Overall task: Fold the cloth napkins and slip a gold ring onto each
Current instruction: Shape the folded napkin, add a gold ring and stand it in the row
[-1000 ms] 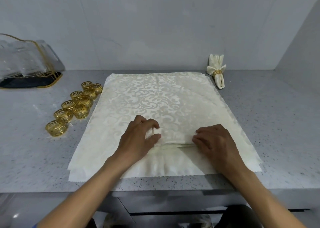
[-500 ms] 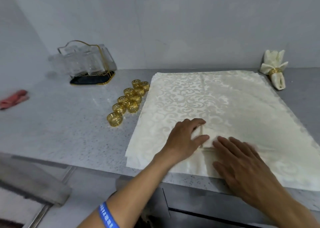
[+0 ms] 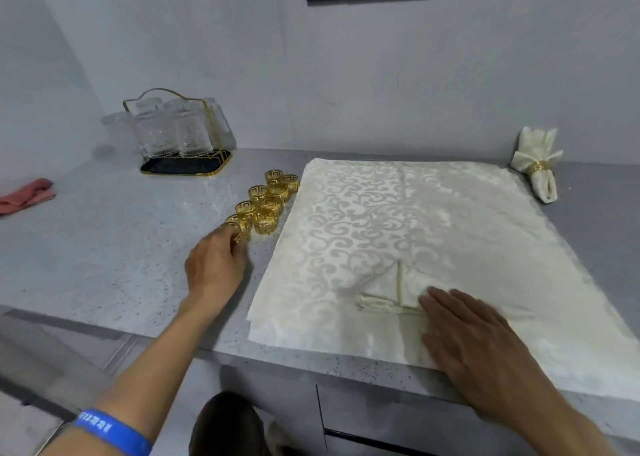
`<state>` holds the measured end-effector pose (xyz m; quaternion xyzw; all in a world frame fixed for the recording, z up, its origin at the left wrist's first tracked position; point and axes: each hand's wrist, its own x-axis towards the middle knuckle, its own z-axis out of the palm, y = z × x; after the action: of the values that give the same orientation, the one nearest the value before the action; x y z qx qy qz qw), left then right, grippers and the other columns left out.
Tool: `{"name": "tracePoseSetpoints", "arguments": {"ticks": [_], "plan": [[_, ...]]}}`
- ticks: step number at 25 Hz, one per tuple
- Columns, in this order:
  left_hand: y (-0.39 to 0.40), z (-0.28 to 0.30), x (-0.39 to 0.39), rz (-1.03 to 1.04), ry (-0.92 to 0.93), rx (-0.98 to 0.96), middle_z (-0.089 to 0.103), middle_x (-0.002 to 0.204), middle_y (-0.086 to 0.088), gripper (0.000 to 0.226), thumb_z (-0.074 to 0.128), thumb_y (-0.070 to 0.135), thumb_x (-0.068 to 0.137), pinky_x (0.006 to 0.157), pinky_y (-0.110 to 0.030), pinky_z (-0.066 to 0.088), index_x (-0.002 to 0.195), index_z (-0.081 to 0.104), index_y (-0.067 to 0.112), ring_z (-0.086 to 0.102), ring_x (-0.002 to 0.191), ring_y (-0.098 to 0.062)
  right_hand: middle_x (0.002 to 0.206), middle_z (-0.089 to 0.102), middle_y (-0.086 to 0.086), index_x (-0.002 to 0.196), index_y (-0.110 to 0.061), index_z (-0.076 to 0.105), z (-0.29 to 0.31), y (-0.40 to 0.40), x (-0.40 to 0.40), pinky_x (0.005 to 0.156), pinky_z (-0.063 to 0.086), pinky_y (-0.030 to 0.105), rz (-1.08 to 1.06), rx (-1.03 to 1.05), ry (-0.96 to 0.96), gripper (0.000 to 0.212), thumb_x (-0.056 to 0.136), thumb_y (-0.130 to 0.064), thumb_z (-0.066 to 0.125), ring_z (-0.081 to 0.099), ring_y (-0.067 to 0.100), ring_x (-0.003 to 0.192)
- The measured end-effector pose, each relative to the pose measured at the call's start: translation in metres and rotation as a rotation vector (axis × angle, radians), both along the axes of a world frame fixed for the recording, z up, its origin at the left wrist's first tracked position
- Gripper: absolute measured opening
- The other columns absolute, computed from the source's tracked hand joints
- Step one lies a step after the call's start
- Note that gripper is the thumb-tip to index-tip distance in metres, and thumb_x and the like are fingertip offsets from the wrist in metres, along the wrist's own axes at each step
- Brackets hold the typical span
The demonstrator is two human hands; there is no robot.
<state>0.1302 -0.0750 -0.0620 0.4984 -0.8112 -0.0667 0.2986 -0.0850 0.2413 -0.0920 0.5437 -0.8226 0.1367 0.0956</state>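
Note:
A stack of cream patterned napkins (image 3: pixel 408 220) lies flat on the grey counter. On top of it sits a folded napkin (image 3: pixel 389 291) with a pointed tip. My right hand (image 3: pixel 481 348) lies flat on that fold's right end, fingers together. Several gold rings (image 3: pixel 268 197) stand in a cluster left of the stack. My left hand (image 3: pixel 216 261) reaches to the nearest gold ring (image 3: pixel 239 225), fingertips closing on it. A finished napkin (image 3: pixel 538 164) wearing a gold ring lies at the back right.
A gold wire rack of glasses (image 3: pixel 176 133) on a black tray stands at the back left. A pink cloth (image 3: pixel 24 195) lies at the far left. The counter's front edge (image 3: pixel 194 344) runs just below the stack, with cabinet fronts underneath.
My left hand left the folded napkin and moved left to the nearest gold ring. My right hand stayed pressed on the fold. The camera view turned left.

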Motion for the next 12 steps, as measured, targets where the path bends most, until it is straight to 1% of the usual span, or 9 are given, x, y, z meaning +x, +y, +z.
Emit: {"name": "tracePoseSetpoints", "arguments": {"ticks": [1,3,5,6,8,9,10,11,12], "plan": [[0.014,0.008,-0.008,-0.111,0.06,-0.044,0.071,0.093,-0.006,0.011,0.062,0.022,0.094,0.063,-0.029,0.039,0.103,0.067,0.016,0.055,0.073,-0.019,0.139,0.058,-0.004,0.131,-0.024,0.062,0.0,0.0,0.0,0.102,0.046,0.043,-0.006,0.004,-0.001,0.054,0.093,-0.05,0.036,0.056,0.024,0.126],[0.063,0.026,-0.036,-0.435,0.142,-0.115,0.071,0.095,0.0,0.012,0.067,0.019,0.092,0.064,-0.028,0.044,0.103,0.068,0.017,0.061,0.078,-0.018,0.138,0.059,-0.004,0.131,-0.024,0.062,0.006,-0.001,0.001,0.101,0.049,0.045,-0.014,0.017,-0.013,0.052,0.093,-0.048,0.038,0.057,0.024,0.126],[0.118,0.032,-0.077,-0.726,0.107,-0.083,0.07,0.098,0.004,0.011,0.064,0.021,0.093,0.069,-0.029,0.048,0.104,0.066,0.02,0.062,0.084,-0.015,0.139,0.059,-0.002,0.132,-0.023,0.061,0.007,-0.001,0.001,0.101,0.049,0.046,-0.011,0.032,0.005,0.05,0.093,-0.046,0.038,0.057,0.025,0.125],[0.14,0.029,-0.098,-0.816,0.049,-0.054,0.069,0.098,0.005,0.01,0.061,0.023,0.094,0.071,-0.032,0.05,0.103,0.064,0.022,0.061,0.084,-0.016,0.139,0.058,-0.001,0.132,-0.022,0.06,0.006,-0.001,0.002,0.101,0.049,0.046,0.004,0.033,0.009,0.049,0.093,-0.044,0.039,0.057,0.026,0.125],[0.162,0.016,-0.129,-0.899,-0.041,0.005,0.066,0.095,0.005,0.007,0.056,0.024,0.096,0.072,-0.038,0.051,0.1,0.062,0.021,0.059,0.081,-0.016,0.139,0.057,-0.002,0.133,-0.021,0.056,0.005,0.002,0.004,0.104,0.046,0.044,0.076,0.014,-0.018,0.046,0.093,-0.039,0.042,0.054,0.026,0.127],[0.163,0.008,-0.138,-0.91,-0.053,0.013,0.064,0.093,0.005,0.006,0.055,0.022,0.096,0.072,-0.04,0.051,0.098,0.061,0.02,0.058,0.08,-0.016,0.136,0.057,-0.005,0.132,-0.023,0.055,0.006,0.002,0.004,0.104,0.044,0.041,0.099,-0.022,-0.103,0.042,0.093,-0.034,0.045,0.053,0.022,0.126],[0.16,0.0,-0.142,-0.915,-0.051,0.003,0.063,0.092,0.005,0.006,0.056,0.02,0.095,0.07,-0.041,0.05,0.096,0.061,0.019,0.058,0.079,-0.017,0.13,0.058,-0.008,0.126,-0.026,0.056,0.011,0.004,0.003,0.1,0.044,0.033,0.078,-0.109,-0.246,0.035,0.092,-0.027,0.049,0.055,0.015,0.12],[0.156,-0.004,-0.144,-0.925,-0.053,-0.021,0.062,0.091,0.005,0.006,0.056,0.017,0.094,0.067,-0.041,0.05,0.094,0.062,0.019,0.058,0.077,-0.017,0.121,0.058,-0.011,0.117,-0.029,0.056,0.018,0.005,0.001,0.09,0.044,0.027,0.028,-0.228,-0.386,0.028,0.09,-0.019,0.054,0.056,0.006,0.109],[0.153,-0.007,-0.144,-0.939,-0.066,-0.068,0.062,0.09,0.006,0.007,0.057,0.015,0.093,0.063,-0.04,0.05,0.093,0.064,0.019,0.058,0.073,-0.018,0.116,0.054,-0.012,0.112,-0.032,0.053,0.024,0.004,-0.003,0.081,0.045,0.024,-0.028,-0.339,-0.462,0.029,0.09,-0.014,0.057,0.056,0.002,0.1]]}}
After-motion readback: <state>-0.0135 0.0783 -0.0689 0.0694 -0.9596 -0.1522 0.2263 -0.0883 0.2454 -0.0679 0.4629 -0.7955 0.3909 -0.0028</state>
